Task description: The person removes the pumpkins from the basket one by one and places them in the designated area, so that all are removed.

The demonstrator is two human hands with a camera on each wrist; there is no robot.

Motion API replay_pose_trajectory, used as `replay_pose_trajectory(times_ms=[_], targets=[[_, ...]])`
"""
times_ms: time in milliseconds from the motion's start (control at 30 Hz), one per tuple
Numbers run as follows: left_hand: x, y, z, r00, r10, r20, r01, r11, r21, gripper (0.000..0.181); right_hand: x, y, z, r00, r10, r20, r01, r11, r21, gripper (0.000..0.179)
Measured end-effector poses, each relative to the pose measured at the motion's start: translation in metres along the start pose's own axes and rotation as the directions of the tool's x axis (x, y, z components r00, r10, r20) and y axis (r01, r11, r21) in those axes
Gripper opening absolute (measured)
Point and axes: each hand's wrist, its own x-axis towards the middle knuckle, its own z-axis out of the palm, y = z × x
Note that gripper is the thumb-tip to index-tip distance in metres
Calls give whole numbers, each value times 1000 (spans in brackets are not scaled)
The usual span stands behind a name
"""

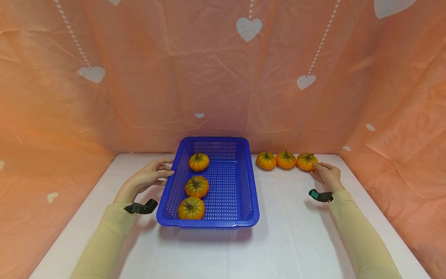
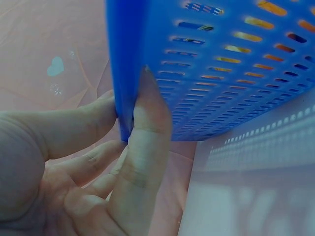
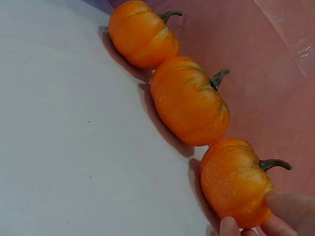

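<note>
Gripping perforated blue basket (image 1: 209, 223) and rightmost mini pumpkin (image 1: 306, 162)
Left hand (image 1: 150, 175) pinches the rim (image 2: 124, 54); right hand (image 1: 328, 175), the pumpkin's side.

A plain, pale yellow-beige cloth left sleeve (image 1: 101, 240) covers the forearm down to the wrist, and a matching right sleeve (image 1: 360, 236) is softly creased near its cuff. A black, bent, narrow left wrist mount (image 1: 142, 208) juts from one cuff; its similarly shaped black right counterpart (image 1: 324, 197) carries a small teal-green patch (image 1: 314, 194). Both hands are bare.
</note>
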Motion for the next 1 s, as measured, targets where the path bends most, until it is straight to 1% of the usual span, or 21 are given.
replay_pose_trajectory(times_ms=[200,467,600,700,800,900,1000], targets=[[1,0,0,1000,1,-4,-1,1000,1,62,-3,1,-3,1000,-9,27,10,1000,-22,58],[0,0,1,1000,4,5,-4,1000,16,64,-10,-3,-3,998,39,56,-35,997,-62,60],[0,0,1,1000,3,-2,-3,1000,11,63,-13,-4,-4,996,52,74,-45,995,-85,64],[0,0,1,1000,16,5,-16,1000,6,63,-16,-3,-4,994,67,87,-59,993,-99,68],[0,-1,1,1000,14,3,-14,1000,-1,62,-20,-2,-4,989,91,112,-81,992,-95,70],[0,-1,1,1000,8,2,-8,1000,-5,62,-25,-3,-4,982,114,148,-108,993,-49,71],[0,-2,0,1000,4,0,-4,1000,-7,62,-32,-7,-4,972,128,199,-128,992,-15,71]])
